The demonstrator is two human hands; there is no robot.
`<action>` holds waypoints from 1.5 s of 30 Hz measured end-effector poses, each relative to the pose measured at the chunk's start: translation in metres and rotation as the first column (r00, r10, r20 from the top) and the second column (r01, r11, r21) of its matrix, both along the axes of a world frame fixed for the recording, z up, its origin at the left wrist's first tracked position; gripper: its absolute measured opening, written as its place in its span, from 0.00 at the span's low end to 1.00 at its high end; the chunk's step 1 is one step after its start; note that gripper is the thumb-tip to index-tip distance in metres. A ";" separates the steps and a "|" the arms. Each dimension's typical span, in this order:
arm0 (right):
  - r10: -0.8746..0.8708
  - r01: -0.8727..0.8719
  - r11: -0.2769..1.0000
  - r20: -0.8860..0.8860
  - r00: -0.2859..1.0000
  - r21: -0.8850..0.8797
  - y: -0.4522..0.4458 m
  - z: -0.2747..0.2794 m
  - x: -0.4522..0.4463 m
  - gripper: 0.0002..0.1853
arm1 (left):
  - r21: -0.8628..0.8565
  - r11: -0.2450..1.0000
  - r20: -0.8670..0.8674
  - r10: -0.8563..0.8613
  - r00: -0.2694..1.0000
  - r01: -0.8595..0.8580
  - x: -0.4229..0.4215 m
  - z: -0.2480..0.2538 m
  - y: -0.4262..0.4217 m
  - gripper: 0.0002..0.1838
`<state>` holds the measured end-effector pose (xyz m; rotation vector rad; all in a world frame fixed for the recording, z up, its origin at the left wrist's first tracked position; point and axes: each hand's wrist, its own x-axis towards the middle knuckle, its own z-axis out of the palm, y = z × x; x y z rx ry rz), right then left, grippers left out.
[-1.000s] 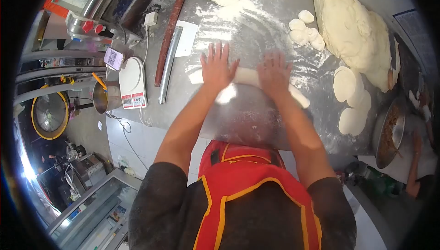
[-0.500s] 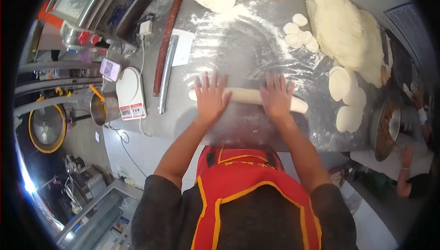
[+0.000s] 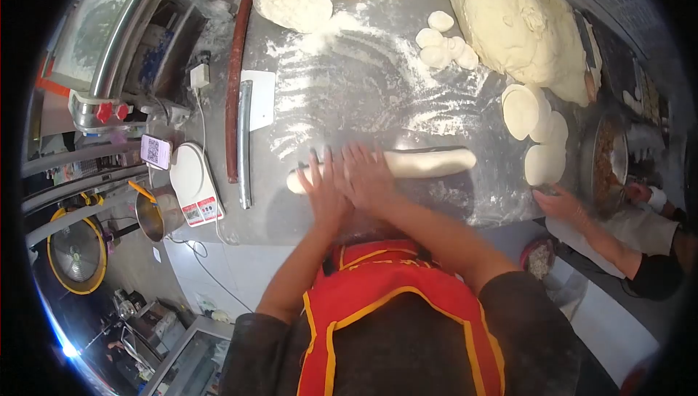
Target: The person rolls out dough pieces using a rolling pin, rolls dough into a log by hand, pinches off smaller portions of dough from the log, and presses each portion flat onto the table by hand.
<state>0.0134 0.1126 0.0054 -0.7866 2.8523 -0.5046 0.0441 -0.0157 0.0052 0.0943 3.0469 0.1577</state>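
Observation:
A long white roll of dough [image 3: 432, 163] lies across the floured worktop in front of me. My left hand [image 3: 325, 191] rests flat on it near its left end, fingers stretched out. Right beside it, my right hand [image 3: 369, 180] presses on the same roll with its fingers extended. The two hands touch or nearly touch at the thumbs. The right half of the roll is uncovered; part of the left half is hidden under my hands.
Flattened dough rounds [image 3: 547, 163], smaller dough pieces [image 3: 436, 54] and a large dough mass [image 3: 516, 22] lie to the right. Left are a red-brown rod [image 3: 238, 83], a metal rod [image 3: 245, 145] and a scale [image 3: 195, 182]. A co-worker's hand [image 3: 560, 203] touches a round beside a filling bowl [image 3: 607, 156].
My right hand has moved left along the dough roll to sit beside my left hand. The co-worker's hand has come to the nearest dough round. The camera view has shifted slightly.

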 end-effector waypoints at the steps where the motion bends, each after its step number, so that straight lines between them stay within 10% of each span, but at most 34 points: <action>1: -0.028 0.031 0.997 -0.031 0.999 0.073 -0.008 -0.009 -0.027 0.37 | -0.004 0.999 0.037 0.038 0.999 -0.038 -0.027 0.007 -0.002 0.32; 6: -0.291 0.271 0.954 -0.174 0.941 -0.130 -0.013 -0.003 -0.102 0.35 | -0.077 0.997 -0.089 -0.007 0.996 0.000 -0.099 0.006 -0.012 0.30; 11: -0.022 0.026 0.999 -0.099 0.995 0.042 0.038 0.001 0.012 0.37 | 0.182 0.931 0.081 -0.334 0.939 0.316 -0.006 0.019 -0.012 0.36; 19: -0.208 0.210 0.978 -0.124 0.970 0.005 0.035 0.007 -0.055 0.34 | 0.093 0.994 -0.108 0.069 0.992 -0.059 -0.061 0.006 0.031 0.30; 22: -0.224 0.217 0.975 -0.283 0.933 -0.055 0.048 0.002 -0.089 0.33 | 0.123 0.971 -0.297 -0.161 0.941 0.205 -0.098 -0.006 0.036 0.29; 25: -0.199 0.205 0.958 -0.051 0.979 0.199 0.085 0.030 -0.047 0.35 | 0.267 0.909 0.066 -0.350 0.935 0.321 -0.053 -0.011 0.043 0.30; 30: -0.105 0.108 0.987 -0.026 0.994 0.117 0.145 0.027 0.054 0.38 | 0.185 0.918 0.123 -0.376 0.918 0.351 0.045 0.013 0.035 0.36; 38: -0.429 0.465 0.876 -0.236 0.872 0.126 0.140 0.000 -0.085 0.34 | 0.048 0.998 -0.102 -0.026 0.994 0.031 -0.093 0.013 0.043 0.36; 45: -0.183 0.180 0.980 0.020 0.983 0.085 0.166 0.048 0.058 0.37 | 0.233 0.960 0.202 -0.206 0.957 0.157 -0.030 0.030 0.023 0.36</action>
